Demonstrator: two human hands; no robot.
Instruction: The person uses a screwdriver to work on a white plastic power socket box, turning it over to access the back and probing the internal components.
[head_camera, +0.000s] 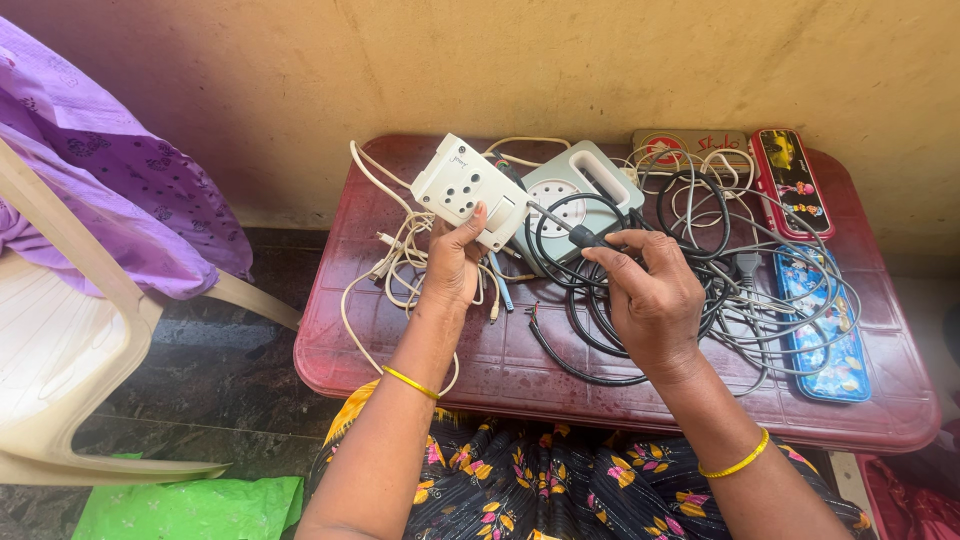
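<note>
Left hand (455, 262) grips the white socket box (470, 190) tilted up above the red table (400, 340), its side turned toward the tool. Right hand (650, 300) closes around a screwdriver (560, 225), tip angled into the box's edge. Tangled black cables (600, 330) and white cables (400, 270) lie underneath.

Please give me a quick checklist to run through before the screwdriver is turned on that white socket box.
1. Left hand grips the white socket box: ok.
2. Right hand holds the screwdriver: ok.
3. Tip seated in a screw: cannot tell, the box hides it.
4. Box unplugged: cannot tell, its lead is lost among the white cables.
5. Black cables away from the right hand: not ok, they lie under it.
6. Box braced on the red table: not ok, held in the air.
</note>
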